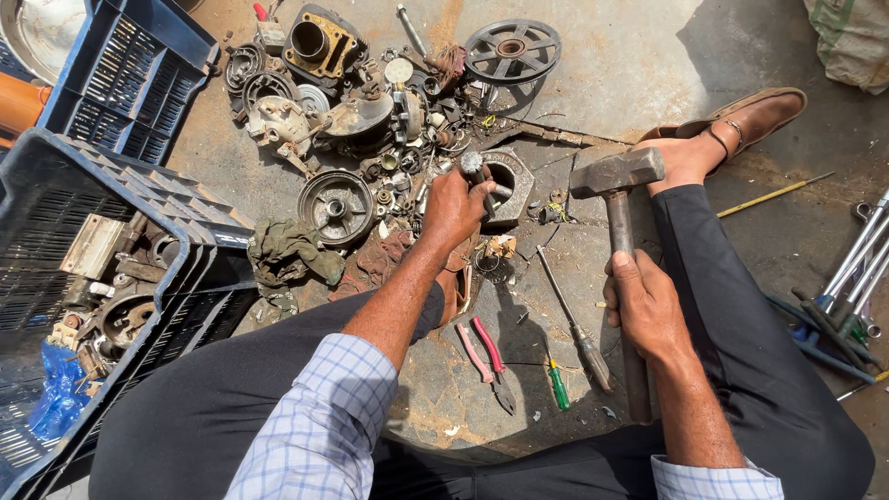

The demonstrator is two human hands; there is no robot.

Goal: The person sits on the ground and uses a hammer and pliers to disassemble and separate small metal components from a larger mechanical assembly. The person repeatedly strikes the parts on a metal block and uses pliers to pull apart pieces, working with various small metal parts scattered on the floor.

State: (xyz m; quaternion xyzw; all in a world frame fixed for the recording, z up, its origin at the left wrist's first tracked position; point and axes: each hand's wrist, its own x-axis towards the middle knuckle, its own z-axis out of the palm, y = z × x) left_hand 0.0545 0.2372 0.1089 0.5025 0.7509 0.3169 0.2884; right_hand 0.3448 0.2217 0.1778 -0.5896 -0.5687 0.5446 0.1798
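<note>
Steel hammer was gripped by the right hand above the hexagonal block, where left hand fingers, clamped on a small shaft, risked being struck.

Red-handled pliers lie on the stained concrete floor beside a green screwdriver and a longer, dark screwdriver. A heap of greasy metal parts spreads farther out, with a spoked wheel at its far edge and a round pulley nearer, next to a crumpled rag. Two dark blue crates stand at one side, the nearer one holding scrap. Wrenches are piled at the other side, near a thin yellow rod.
</note>
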